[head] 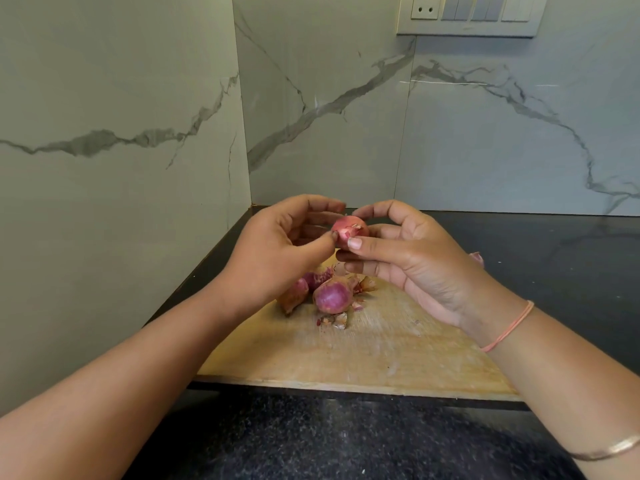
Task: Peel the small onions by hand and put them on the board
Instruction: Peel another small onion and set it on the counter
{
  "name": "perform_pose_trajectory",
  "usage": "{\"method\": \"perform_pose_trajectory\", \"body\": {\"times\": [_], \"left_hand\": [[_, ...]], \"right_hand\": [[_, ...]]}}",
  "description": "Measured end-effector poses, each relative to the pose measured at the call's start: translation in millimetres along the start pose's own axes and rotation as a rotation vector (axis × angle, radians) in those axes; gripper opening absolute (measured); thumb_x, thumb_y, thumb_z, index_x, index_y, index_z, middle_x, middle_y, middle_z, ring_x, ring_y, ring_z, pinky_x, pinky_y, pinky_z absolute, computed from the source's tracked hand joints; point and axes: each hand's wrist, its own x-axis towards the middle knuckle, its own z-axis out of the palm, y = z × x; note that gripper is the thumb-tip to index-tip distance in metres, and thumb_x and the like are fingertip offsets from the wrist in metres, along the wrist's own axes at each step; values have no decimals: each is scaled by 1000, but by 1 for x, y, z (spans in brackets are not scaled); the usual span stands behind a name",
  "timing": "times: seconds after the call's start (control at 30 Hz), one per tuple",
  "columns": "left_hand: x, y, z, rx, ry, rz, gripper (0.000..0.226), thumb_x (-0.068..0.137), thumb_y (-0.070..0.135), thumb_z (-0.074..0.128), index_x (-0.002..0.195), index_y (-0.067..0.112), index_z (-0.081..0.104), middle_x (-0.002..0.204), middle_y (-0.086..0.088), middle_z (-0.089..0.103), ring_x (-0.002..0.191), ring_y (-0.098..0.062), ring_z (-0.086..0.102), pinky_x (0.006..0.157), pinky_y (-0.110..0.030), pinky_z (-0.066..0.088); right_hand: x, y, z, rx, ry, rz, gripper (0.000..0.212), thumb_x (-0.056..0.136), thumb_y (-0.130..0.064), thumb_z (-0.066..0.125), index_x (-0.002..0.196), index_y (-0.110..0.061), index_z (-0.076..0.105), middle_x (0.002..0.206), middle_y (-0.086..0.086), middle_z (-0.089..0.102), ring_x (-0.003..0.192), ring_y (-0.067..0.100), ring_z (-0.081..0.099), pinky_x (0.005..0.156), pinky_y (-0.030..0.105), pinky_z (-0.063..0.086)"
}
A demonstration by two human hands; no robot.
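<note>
Both hands are up over the wooden cutting board [381,344], sharing one small red onion [349,231]. Right hand [426,268] pinches it between thumb and fingers, left hand [277,251] nips the skin at its side. Three more onions [330,297] and loose skin scraps [334,320] sit on the board below.

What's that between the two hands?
A small pink onion, skin torn, pinched by the left hand and held by the right hand above the wooden board, seen in the head view.
</note>
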Motion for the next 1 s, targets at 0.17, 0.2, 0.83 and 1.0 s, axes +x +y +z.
{"method": "perform_pose_trajectory", "body": {"times": [0.17,0.2,0.83,1.0], "left_hand": [[1,-3,-1,106,53,43,29,81,3,68,94,29,68,86,8,73,80,-7,69,74,-21,55],[0,-3,0,132,61,51,28,80,4,68,92,29,68,85,8,72,79,-8,69,74,-22,56],[6,-6,-6,283,284,-92,15,86,23,65,73,32,65,66,12,65,61,-5,62,57,-21,53],[7,-7,-11,391,188,-156,37,86,22,66,122,28,60,99,14,66,81,-2,63,67,-19,55]], "right_hand": [[0,1,1,-34,11,-15,34,80,5,65,112,-6,60,108,23,66,86,26,63,74,30,58],[0,2,1,-52,17,-22,34,80,4,67,111,-7,62,108,22,66,85,25,63,73,28,58],[0,-1,-2,-75,15,35,27,83,6,63,107,-6,61,88,18,68,71,23,63,61,28,55],[2,1,-4,-27,4,41,31,84,5,62,111,-9,63,94,18,70,77,24,65,68,30,58]]}}
